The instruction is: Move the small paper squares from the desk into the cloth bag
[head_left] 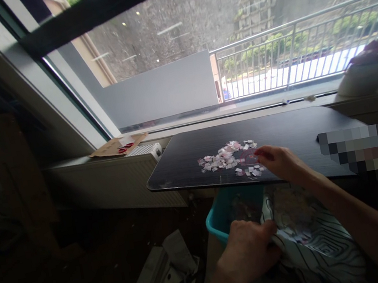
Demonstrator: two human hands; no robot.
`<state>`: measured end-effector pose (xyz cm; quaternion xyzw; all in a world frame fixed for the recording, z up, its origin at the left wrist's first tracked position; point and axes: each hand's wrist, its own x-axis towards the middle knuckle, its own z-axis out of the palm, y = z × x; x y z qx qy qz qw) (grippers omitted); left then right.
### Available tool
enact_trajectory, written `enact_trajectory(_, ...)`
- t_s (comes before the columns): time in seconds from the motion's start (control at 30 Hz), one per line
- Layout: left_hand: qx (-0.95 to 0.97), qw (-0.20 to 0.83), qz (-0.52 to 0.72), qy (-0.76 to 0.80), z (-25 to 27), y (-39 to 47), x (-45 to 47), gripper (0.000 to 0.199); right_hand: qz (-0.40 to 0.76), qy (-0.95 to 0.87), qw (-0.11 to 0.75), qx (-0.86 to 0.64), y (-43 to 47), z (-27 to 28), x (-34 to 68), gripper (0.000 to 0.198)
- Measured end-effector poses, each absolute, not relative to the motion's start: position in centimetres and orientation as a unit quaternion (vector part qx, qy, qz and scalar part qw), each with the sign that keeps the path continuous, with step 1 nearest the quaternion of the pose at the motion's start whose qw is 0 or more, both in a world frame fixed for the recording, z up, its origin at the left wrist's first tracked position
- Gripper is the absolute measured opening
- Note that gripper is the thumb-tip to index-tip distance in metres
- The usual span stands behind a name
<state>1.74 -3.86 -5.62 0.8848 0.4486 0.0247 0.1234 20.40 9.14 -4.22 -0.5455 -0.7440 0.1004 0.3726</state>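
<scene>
My right hand (276,160) reaches over the dark table (183,149), its fingers bent together at the right side of a loose pile of small pale and pinkish pieces (222,157). Right by the fingertips is a flat, see-through piece with a pink outline (247,157); whether they pinch it or something smaller, I cannot make out. Below the table edge, my left hand (252,247) is closed on the edge of a light cloth with black geometric lines (332,248). Many small pieces (291,211) lie in the cloth's fold. Beside it stands a turquoise bin (217,226) with dim contents.
A radiator (137,179) runs under the window at left, with a brown paper sheet (113,147) and red-handled scissors (125,148) above it. White boxes (160,272) lie on the dark floor. A blurred-out patch (360,146) covers the table's right end.
</scene>
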Motion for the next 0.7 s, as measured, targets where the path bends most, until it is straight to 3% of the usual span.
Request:
enact_trajectory(0.27,0.887,0.120,0.041,0.445,-5.6,-3.9,1.8,0.020,0.079,-0.742,0.355,-0.564,9.0,-4.1,20.8,0.027)
enact_trajectory(0.47,0.886,0.117,0.029,0.447,-5.6,-3.8,1.8,0.022,0.145,-0.766,0.342,-0.524,8.0,-3.8,20.8,0.028)
enact_trajectory(0.7,0.887,0.110,0.020,0.448,-5.7,-3.8,1.7,0.023,0.139,-0.771,0.342,-0.519,7.6,-3.3,20.1,0.030)
